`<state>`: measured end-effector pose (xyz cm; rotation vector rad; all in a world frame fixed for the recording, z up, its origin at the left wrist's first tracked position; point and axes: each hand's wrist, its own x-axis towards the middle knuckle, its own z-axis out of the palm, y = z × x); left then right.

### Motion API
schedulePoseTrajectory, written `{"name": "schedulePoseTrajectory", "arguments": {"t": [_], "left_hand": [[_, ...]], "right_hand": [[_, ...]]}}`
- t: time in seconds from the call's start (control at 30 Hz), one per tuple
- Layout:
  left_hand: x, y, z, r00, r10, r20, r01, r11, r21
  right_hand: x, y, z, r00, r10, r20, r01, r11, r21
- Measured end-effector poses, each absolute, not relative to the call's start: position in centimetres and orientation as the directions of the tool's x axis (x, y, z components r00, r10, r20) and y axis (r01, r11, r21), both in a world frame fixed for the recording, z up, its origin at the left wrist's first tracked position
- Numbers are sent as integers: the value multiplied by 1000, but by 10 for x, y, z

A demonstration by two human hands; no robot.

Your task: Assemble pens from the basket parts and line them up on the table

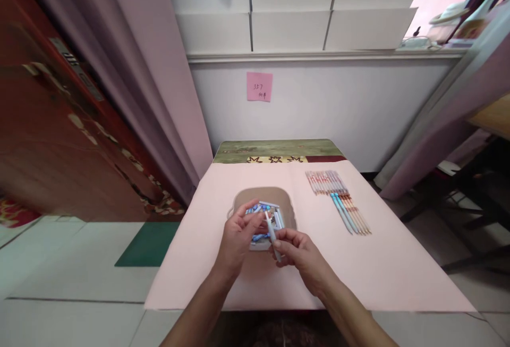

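Note:
Over a beige plastic basket [244, 194], my right hand [299, 254] grips a pale blue pen barrel [271, 230] that tilts upward with a thin light tip. My left hand [236, 236] is closed at the barrel's upper end, thumb and fingers drawn together. Whatever its fingertips pinch there is too small to make out. Inside the basket lie loose blue and pale pen parts [279, 218], partly covered by both hands.
Several finished-looking pens lie in rows on the right of the pink-covered table [326, 278]: pale and red ones [326, 182], blue ones [343, 213] and orange-brown ones [356, 211]. A pink note [259, 86] is stuck to the wall behind. Curtains hang on both sides.

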<state>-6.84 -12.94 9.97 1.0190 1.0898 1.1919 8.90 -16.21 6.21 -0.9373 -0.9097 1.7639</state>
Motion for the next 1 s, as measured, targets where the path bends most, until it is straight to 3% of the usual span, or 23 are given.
{"name": "schedulePoseTrajectory", "arguments": {"t": [0.07, 0.17, 0.27, 0.37, 0.53, 0.63, 0.77, 0.87, 1.0], "left_hand": [[-75, -125, 97, -76, 996, -37, -145, 26, 989], [-84, -128, 86, -161, 982, 98, 103, -82, 991], [-84, -141, 68, 56, 981, 184, 364, -191, 912], [-78, -152, 50, 252, 938, 239, 487, -336, 806], [-73, -161, 33, 411, 869, 275, 699, -494, 518], [-74, -175, 29, 468, 842, 269, 711, -539, 451], [-74, -197, 30, 500, 832, 242, 685, -551, 477], [-78, -203, 40, 462, 863, 206, 649, -487, 585], [-86, -191, 62, 157, 969, 191, 533, -246, 810]], "right_hand": [[97, -153, 59, -211, 961, -180, -360, -248, -899], [104, -136, 53, -36, 996, -87, -315, -94, -944], [102, -121, 48, 22, 1000, -16, -262, -10, -965], [95, -114, 43, 6, 1000, -21, -235, -19, -972], [95, -114, 39, 36, 999, 1, -232, 9, -973], [100, -117, 37, 109, 994, -14, -224, 11, -974], [101, -126, 35, 81, 994, -67, -240, -45, -970], [101, -133, 36, 54, 995, -81, -273, -64, -960], [103, -141, 42, 49, 994, -95, -311, -76, -947]]}}
